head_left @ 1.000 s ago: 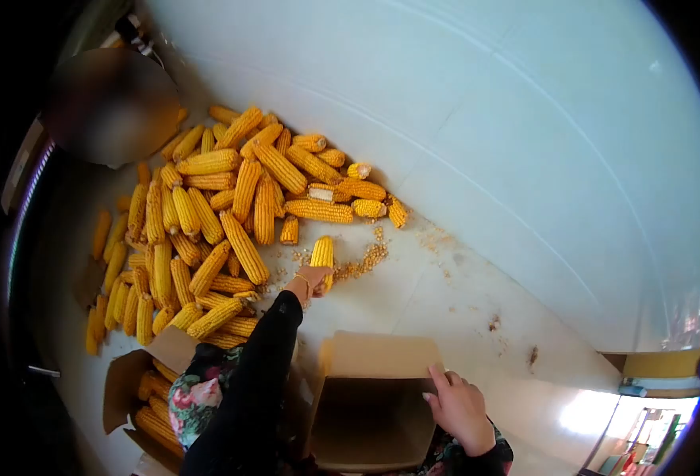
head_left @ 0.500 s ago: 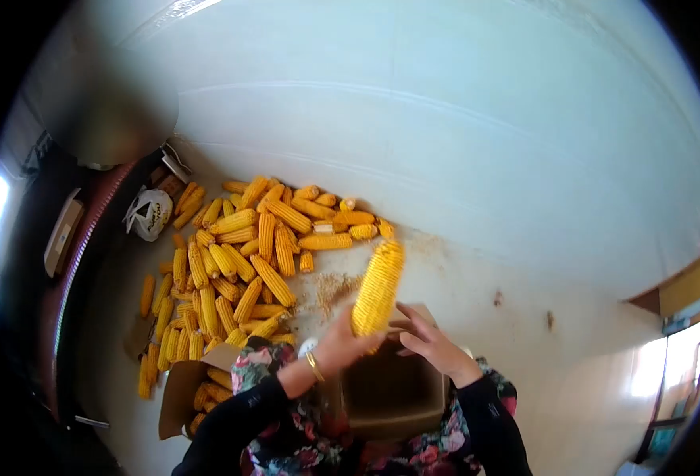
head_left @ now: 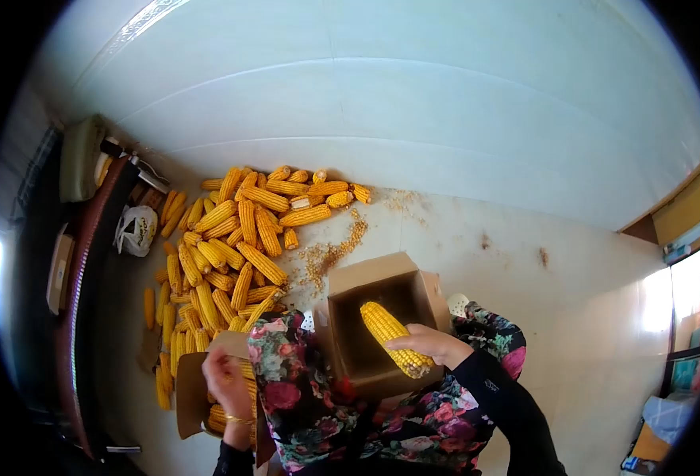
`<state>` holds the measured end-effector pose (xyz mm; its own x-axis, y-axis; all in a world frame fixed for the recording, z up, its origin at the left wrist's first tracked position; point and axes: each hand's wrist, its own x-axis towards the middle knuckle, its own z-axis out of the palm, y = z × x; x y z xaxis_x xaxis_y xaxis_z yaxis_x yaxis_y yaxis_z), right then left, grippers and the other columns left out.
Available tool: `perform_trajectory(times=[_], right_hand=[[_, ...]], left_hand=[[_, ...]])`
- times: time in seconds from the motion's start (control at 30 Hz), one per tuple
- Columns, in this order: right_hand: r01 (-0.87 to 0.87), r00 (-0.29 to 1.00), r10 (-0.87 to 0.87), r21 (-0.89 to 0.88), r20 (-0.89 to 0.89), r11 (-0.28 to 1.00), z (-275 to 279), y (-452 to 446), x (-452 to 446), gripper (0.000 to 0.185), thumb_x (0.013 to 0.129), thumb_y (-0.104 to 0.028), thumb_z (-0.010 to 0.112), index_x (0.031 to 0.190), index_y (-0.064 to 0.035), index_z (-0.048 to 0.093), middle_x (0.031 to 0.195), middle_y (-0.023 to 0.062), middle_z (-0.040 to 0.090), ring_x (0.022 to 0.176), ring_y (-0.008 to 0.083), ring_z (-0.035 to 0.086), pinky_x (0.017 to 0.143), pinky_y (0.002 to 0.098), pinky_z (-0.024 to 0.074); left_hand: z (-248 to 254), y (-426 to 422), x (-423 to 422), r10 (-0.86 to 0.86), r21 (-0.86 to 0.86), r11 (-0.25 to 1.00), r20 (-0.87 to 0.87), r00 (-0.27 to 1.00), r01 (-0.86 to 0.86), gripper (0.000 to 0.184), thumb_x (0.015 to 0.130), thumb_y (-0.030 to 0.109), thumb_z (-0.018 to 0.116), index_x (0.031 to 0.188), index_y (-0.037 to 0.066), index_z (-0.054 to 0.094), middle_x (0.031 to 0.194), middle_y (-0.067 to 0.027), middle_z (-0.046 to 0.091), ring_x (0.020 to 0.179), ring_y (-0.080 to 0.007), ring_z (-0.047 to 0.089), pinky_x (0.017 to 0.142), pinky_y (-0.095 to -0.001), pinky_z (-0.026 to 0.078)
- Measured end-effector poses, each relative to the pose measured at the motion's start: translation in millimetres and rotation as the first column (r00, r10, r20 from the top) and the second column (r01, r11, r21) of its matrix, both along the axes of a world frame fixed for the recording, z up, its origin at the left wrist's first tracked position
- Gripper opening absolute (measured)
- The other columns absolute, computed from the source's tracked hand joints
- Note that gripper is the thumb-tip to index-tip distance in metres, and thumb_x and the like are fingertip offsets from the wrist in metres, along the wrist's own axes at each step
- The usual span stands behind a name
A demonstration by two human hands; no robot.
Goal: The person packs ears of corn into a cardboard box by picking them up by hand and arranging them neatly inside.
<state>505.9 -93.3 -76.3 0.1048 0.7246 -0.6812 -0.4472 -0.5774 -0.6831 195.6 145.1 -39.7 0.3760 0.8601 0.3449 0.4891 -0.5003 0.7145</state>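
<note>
My right hand (head_left: 429,343) is closed round the lower part of a yellow corn cob (head_left: 391,333), which it holds tilted over the open cardboard box (head_left: 374,272) between my knees. The inside of that box looks dark. On the left, my left hand (head_left: 227,385), with a gold bracelet at the wrist, is above a second cardboard box (head_left: 190,389) that has corn cobs in it. Its fingers are blurred, and whether they hold anything cannot be made out. A large pile of corn cobs (head_left: 215,262) lies on the floor ahead and to the left.
Loose kernels (head_left: 322,262) are scattered on the floor (head_left: 588,357) beside the pile. A white plastic bag (head_left: 136,230) stands at the left near a dark red piece of furniture (head_left: 88,293). A pale wall (head_left: 413,119) runs behind, and shelves with items stand at the right.
The cob has passed from my left hand to my right hand and now tilts over the box. My left hand has moved left and down to the box of cobs. The view has shifted.
</note>
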Motion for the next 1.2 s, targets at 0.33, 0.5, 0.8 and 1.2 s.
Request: perform_trajectory(times=[0.33, 0.5, 0.8, 1.2], right_hand=[[0.07, 0.953, -0.012, -0.181, 0.303, 0.981, -190.6, 69.3, -14.9, 0.057, 0.079, -0.032, 0.073, 0.113, 0.0117, 0.057, 0.1, 0.021, 0.068, 0.086, 0.026, 0.067, 0.07, 0.0358, 0.0515], [0.207, 0.973, -0.149, -0.373, 0.178, 0.905, -272.6, 82.0, -49.3, 0.056, 0.079, -0.028, 0.073, 0.123, 0.0037, 0.055, 0.12, 0.0201, 0.062, 0.106, 0.0276, 0.062, 0.084, 0.037, 0.0517], [-0.159, 0.976, 0.199, -0.337, 0.088, 0.928, -367.3, 69.6, -66.7, 0.038, 0.085, -0.028, 0.064, 0.113, -0.004, 0.064, 0.117, 0.0156, 0.064, 0.103, 0.0282, 0.063, 0.088, 0.0374, 0.0498], [-0.592, 0.352, 0.625, -0.352, 0.696, 0.725, -496.6, 77.0, -78.5, 0.029, 0.087, -0.028, 0.058, 0.101, -0.007, 0.071, 0.107, 0.0144, 0.068, 0.092, 0.0302, 0.065, 0.085, 0.0403, 0.0508]], left_hand=[[-265.3, 10.0, -211.4, 0.322, 0.013, 0.868, -0.775, 0.544, -0.496, 0.076, 0.074, 0.025, 0.079, 0.137, 0.012, 0.039, 0.12, -0.0215, 0.043, 0.106, -0.0392, 0.049, 0.09, -0.048, 0.043], [-259.1, 31.9, -206.7, 0.577, -0.097, 0.646, -0.587, 0.567, -0.757, 0.074, 0.074, 0.025, 0.079, 0.136, 0.011, 0.041, 0.121, -0.0211, 0.044, 0.107, -0.0385, 0.05, 0.091, -0.047, 0.044], [-241.9, 32.1, -208.6, 0.466, -0.304, 0.615, -0.603, 0.647, -0.727, 0.068, 0.077, 0.026, 0.075, 0.133, 0.005, 0.04, 0.12, -0.0199, 0.048, 0.107, -0.0358, 0.053, 0.09, -0.045, 0.046], [-222.7, 30.0, -190.3, 0.411, -0.347, 0.647, -0.591, 0.694, -0.679, 0.061, 0.082, 0.027, 0.069, 0.129, -0.002, 0.04, 0.117, -0.0183, 0.054, 0.106, -0.0323, 0.056, 0.089, -0.0423, 0.049]])
